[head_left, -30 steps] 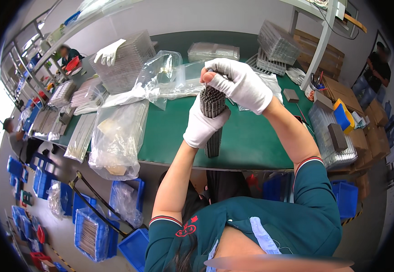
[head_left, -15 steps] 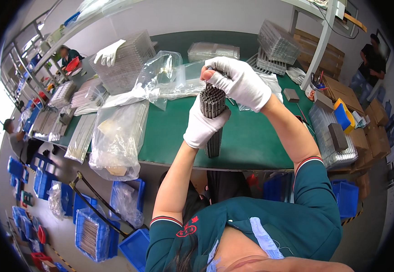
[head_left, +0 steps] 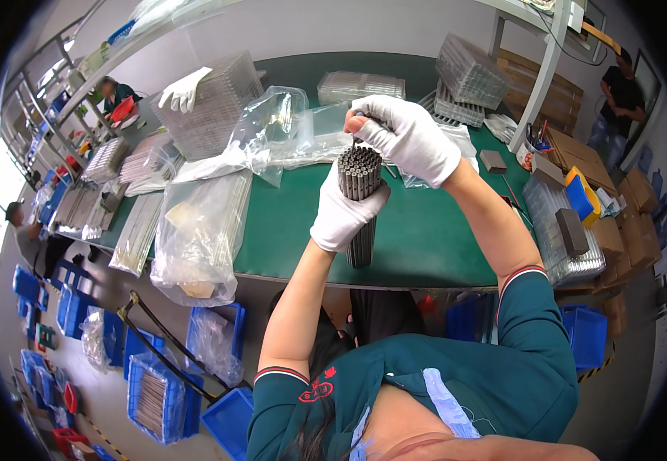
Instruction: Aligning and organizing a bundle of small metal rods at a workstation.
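White cotton gloves cover both hands. The left hand [head_left: 346, 211] is closed firmly around a bundle [head_left: 360, 201] of thin dark metal rods, which it holds upright above the near edge of the green surface [head_left: 287, 223]. The right hand [head_left: 408, 138] is above the top end of the bundle, its fingers curled, and its fingertips [head_left: 359, 127] pinch what looks like one rod at the top; I cannot tell if this rod is fully free from the others. The rods are many and smooth, and only the grip of one hand keeps them together, so I think the main risk is that they slide. If the left hand loosens a little, or if the right hand pulls one rod with a tilt, the neighbours may come up with it or fall down through the fist and scatter on the surface and on the floor. The gloves give less feeling, so a slip may be noticed late. Just beside, to the left, lie clear plastic bags [head_left: 203, 223], one hanging over the edge; a falling rod could roll under them. Farther away stand stacked clear trays [head_left: 210, 107] and blue bins [head_left: 157, 392] on the floor.
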Demonstrator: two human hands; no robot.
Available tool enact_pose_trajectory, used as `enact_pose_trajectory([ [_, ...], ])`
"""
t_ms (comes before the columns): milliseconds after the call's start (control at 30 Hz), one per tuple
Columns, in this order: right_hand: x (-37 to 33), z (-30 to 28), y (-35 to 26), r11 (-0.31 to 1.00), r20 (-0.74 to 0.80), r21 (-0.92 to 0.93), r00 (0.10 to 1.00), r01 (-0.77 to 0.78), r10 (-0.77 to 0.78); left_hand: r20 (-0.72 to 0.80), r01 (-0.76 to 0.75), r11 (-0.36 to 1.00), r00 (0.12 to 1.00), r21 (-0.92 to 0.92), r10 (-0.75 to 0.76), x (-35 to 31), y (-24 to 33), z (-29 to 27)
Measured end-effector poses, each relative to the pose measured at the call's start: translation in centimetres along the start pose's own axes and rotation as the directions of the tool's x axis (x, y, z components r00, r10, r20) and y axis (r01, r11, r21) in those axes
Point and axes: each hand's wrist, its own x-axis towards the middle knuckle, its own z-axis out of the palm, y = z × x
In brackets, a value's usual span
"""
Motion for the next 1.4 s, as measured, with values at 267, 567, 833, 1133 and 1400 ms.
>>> enact_pose_trajectory([
  [267, -0.2, -0.3, -0.3, 1.000, 0.030, -0.021, 1.000, -0.008, 0.009, 0.008, -0.004, 1.000, 1.000, 0.019, 0.004, 0.0, 0.0, -0.1],
  [567, -0.2, -0.1, 0.5, 1.000, -0.026, 0.019, 0.999, -0.021, 0.022, 0.003, 0.029, 0.999, 1.000, -0.043, -0.029, -0.2, 0.3, 0.1],
  [833, -0.2, -0.1, 1.1, 1.000, -0.035, 0.003, 0.999, -0.006, 0.006, 0.003, 0.004, 1.000, 1.000, -0.028, -0.004, -0.1, -0.1, -0.1],
  [1133, -0.5, -0.5, 1.0, 0.999, -0.021, -0.045, 1.000, -0.018, 0.017, -0.005, -0.003, 1.000, 1.000, -0.026, 0.003, -0.1, -0.1, 0.0],
  [1400, -0.5, -0.8, 0.6, 0.999, 0.031, 0.003, 0.999, -0.035, 0.035, 0.014, 0.011, 0.998, 1.000, -0.055, -0.010, -0.1, -0.1, 0.0],
])
